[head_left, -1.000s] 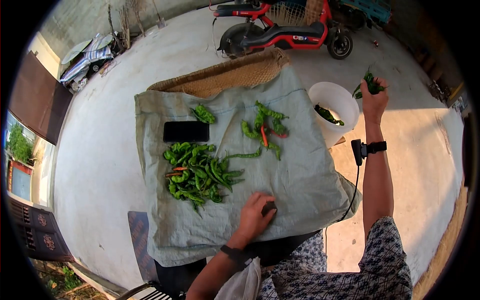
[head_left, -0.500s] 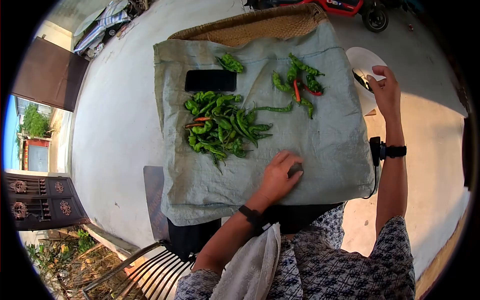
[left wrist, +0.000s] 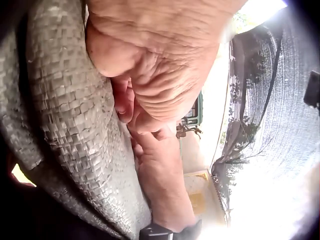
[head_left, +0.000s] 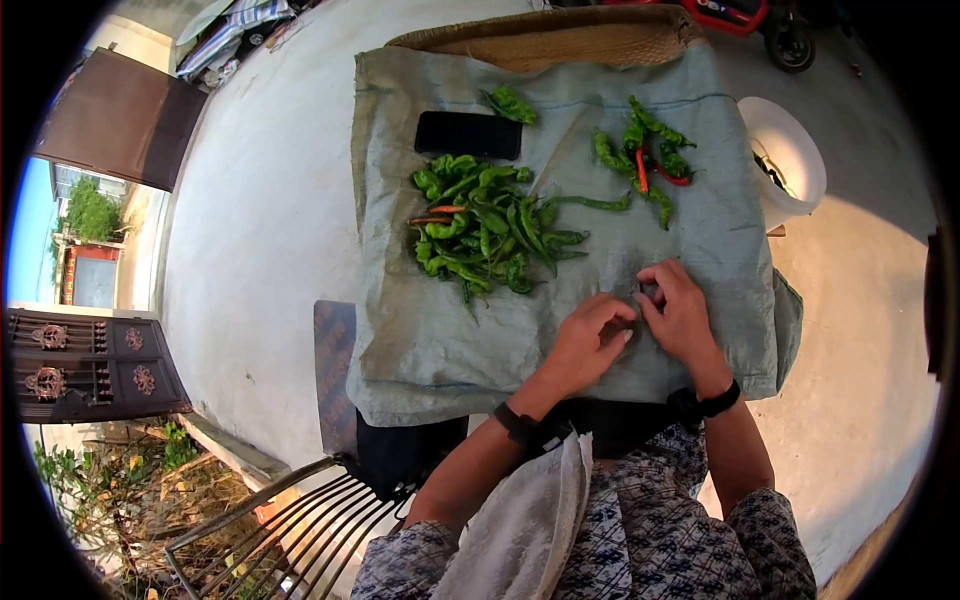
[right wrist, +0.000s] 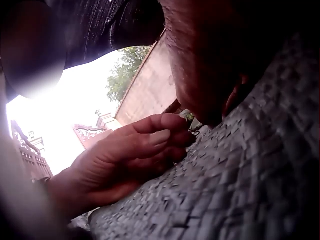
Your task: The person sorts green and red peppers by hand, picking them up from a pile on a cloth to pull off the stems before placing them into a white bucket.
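Observation:
My left hand (head_left: 612, 322) and right hand (head_left: 657, 293) meet fingertip to fingertip on the near part of a grey woven sack (head_left: 450, 330). Both have curled fingers, and a small dark thing (head_left: 645, 291) shows between them; what it is cannot be made out. In the right wrist view the left hand (right wrist: 125, 160) lies on the sack (right wrist: 240, 190) with thumb and fingers pinched together. A pile of green peppers (head_left: 485, 230) lies just beyond the hands. A smaller group of green and red peppers (head_left: 645, 155) sits at the far right of the sack.
A black phone (head_left: 468, 134) and two peppers (head_left: 512, 103) lie at the sack's far side, by a woven basket (head_left: 560, 45). A white bucket (head_left: 790, 160) stands on the concrete at the right. A metal rack (head_left: 290, 530) is at the lower left.
My right hand dropped its peppers by the bucket and came back to meet the left hand on the sack. The left hand stayed put. The head view tilted down.

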Motion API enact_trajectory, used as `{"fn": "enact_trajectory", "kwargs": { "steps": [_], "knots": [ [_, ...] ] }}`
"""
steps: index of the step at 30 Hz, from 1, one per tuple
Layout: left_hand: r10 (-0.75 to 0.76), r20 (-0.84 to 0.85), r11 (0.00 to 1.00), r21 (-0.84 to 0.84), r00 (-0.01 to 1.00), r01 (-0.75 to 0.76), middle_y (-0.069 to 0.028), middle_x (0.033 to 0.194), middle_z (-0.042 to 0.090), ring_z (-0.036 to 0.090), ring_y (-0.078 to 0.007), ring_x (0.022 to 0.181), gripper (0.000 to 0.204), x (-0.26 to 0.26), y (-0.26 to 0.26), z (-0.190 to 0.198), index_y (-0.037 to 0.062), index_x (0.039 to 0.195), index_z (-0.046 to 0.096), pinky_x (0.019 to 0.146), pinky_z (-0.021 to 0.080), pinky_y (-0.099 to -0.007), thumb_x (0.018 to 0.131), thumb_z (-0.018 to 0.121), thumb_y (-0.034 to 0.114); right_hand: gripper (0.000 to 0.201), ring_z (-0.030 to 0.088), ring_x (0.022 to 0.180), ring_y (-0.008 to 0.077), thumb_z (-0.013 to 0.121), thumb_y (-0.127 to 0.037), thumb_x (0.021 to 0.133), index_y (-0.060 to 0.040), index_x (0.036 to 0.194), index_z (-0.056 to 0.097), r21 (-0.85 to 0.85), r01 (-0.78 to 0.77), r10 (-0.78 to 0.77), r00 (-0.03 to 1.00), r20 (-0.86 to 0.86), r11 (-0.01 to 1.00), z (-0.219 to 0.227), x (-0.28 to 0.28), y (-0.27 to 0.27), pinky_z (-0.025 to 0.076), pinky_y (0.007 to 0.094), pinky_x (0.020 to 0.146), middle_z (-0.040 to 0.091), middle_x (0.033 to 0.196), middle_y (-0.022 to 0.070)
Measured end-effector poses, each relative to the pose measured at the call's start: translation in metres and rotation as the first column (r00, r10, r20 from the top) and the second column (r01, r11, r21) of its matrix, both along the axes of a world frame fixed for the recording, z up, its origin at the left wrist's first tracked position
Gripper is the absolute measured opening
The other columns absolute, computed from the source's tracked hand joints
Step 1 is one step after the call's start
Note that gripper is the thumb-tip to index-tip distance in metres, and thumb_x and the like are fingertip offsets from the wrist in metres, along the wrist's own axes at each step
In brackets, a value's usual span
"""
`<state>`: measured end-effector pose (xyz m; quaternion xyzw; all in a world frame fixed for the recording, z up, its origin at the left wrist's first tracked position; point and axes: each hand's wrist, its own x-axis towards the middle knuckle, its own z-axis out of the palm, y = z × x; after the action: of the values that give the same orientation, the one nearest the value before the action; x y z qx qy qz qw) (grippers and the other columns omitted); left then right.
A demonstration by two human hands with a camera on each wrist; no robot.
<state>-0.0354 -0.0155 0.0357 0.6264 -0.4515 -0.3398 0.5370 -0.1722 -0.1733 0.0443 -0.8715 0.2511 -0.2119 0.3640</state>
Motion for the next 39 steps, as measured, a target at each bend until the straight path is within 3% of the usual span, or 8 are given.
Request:
{"fn": "enact_trajectory", "kwargs": {
  "steps": [6,11,14,15,21,27,30,39],
  "knots": [
    [0.301,0.144,0.953,-0.001,0.943,-0.304,-0.0035,0.101,0.069,0.066,-0.0129,0.085,0.017,0.027,0.041,0.028,0.003,0.111,0.071,0.071,0.052,-0.027,0.096,0.072,-0.005,0.028,0.068,0.071,0.027,0.077,-0.002,0.088,-0.0061,0.112,0.064,-0.032,0.04,-0.04,0.999,-0.004,0.999,0.001,0.002,0.007,0.054,0.0409,0.067,0.064,0.106,0.01],
    [0.668,0.274,0.725,-0.03,0.692,-0.688,-0.0069,0.101,0.067,0.065,-0.0196,0.078,0.018,0.073,0.079,0.025,0.0039,0.112,0.069,0.066,0.05,-0.032,0.095,0.075,0.002,0.026,0.067,0.07,0.0273,0.077,-0.002,0.088,-0.007,0.111,0.064,-0.028,0.054,-0.054,0.999,0.004,0.998,0.0,0.002,0.007,0.053,0.0413,0.066,0.064,0.104,0.0097],
    [0.656,0.397,0.683,0.048,0.641,-0.729,-0.0072,0.104,0.066,0.065,-0.0203,0.08,0.019,0.096,0.088,0.018,0.0037,0.112,0.068,0.069,0.051,-0.0337,0.097,0.078,0.009,0.026,0.066,0.07,0.0273,0.076,-0.002,0.088,-0.0071,0.11,0.064,-0.039,0.059,-0.059,0.998,0.003,0.997,0.0,0.003,0.007,0.053,0.0415,0.066,0.064,0.103,0.0095],
    [0.598,0.477,0.677,0.129,0.644,-0.724,-0.009,0.107,0.066,0.066,-0.0257,0.086,0.03,0.103,0.09,0.018,0.0045,0.113,0.067,0.074,0.052,-0.0395,0.097,0.081,0.027,0.026,0.066,0.07,0.0273,0.076,-0.002,0.088,-0.0071,0.11,0.064,-0.041,0.059,-0.059,0.998,0.007,0.997,0.0,0.003,0.008,0.053,0.0416,0.065,0.064,0.102,0.0095],
    [0.449,0.774,0.544,0.16,0.447,-0.823,-0.013,0.11,0.067,0.067,-0.0387,0.098,0.054,0.104,0.071,0.015,0.0046,0.112,0.065,0.08,0.053,-0.0511,0.094,0.08,0.053,0.025,0.066,0.069,0.027,0.076,-0.002,0.088,-0.0067,0.109,0.064,-0.041,0.062,-0.061,0.998,0.024,0.997,-0.002,0.003,0.008,0.052,0.0418,0.065,0.063,0.101,0.0095],
    [0.495,0.768,0.584,0.053,0.407,-0.81,-0.0157,0.108,0.063,0.064,-0.0405,0.103,0.038,0.11,0.064,0.0,0.0048,0.111,0.06,0.083,0.052,-0.0519,0.088,0.082,0.026,0.024,0.066,0.069,0.0272,0.076,-0.002,0.088,-0.006,0.108,0.064,-0.031,0.066,-0.065,0.998,0.02,0.997,-0.003,0.002,0.008,0.053,0.0417,0.066,0.063,0.101,0.0097],
    [0.575,0.649,0.658,-0.005,0.498,-0.753,-0.0169,0.108,0.059,0.062,-0.0413,0.102,0.036,0.113,0.063,-0.003,0.0034,0.111,0.057,0.084,0.051,-0.0514,0.084,0.079,0.01,0.024,0.066,0.07,0.0273,0.076,-0.001,0.088,-0.0058,0.108,0.064,-0.021,0.068,-0.067,0.998,0.016,0.997,0.0,0.002,0.009,0.053,0.0414,0.066,0.063,0.102,0.0097],
    [0.614,0.643,0.747,-0.285,0.458,-0.601,-0.0153,0.119,0.065,0.066,-0.0383,0.106,0.032,0.123,0.057,0.037,0.0028,0.114,0.063,0.088,0.055,-0.0458,0.085,0.078,0.002,0.023,0.067,0.07,0.0261,0.076,-0.002,0.088,-0.0057,0.108,0.064,-0.001,0.073,-0.073,0.997,0.025,0.997,-0.001,0.002,0.009,0.053,0.0408,0.066,0.064,0.102,0.0097]
  ]
}}
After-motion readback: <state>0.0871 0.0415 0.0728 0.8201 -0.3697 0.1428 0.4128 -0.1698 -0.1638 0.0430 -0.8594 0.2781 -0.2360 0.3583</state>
